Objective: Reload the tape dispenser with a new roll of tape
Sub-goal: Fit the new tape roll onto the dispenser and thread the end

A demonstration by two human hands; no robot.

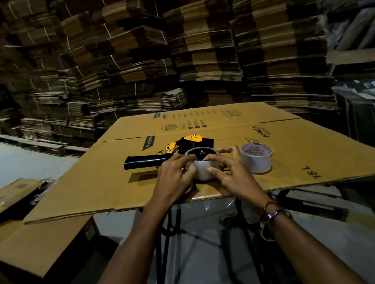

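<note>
Both hands are working on the white ring (pixel 202 169) sitting on the spindle of the tape dispenser (pixel 182 150), which is lying on its side on the flattened carton (pixel 298 153) serving as the counter. The left hand (pixel 176 177) is curling its fingers round the ring's near-left wall, with a fingertip reaching over the top rim. The right hand (pixel 229 172) is pinching the ring's near-right wall between thumb and fingers, while its other fingers are arching over the far rim. Whether this ring is a spent core or a thin roll cannot be told from here.

The new roll of tape (pixel 256 160) is standing on its flat side just to the right of the hands, near but apart from the dispenser, untouched. The dispenser's black handle (pixel 143 162) is pointing left, with the yellow head on the far side.

Judging from this, the ring is being worked at the hub, and the risks are plain. Nothing is pinning the dispenser down, so a hard pull could be dragging the whole tool along the slick cardboard. The right hand is hovering close to the new roll and could be knocking it toward the near edge. The cutter blade is lying somewhere by the yellow head, close enough to catch a slipping finger.
</note>
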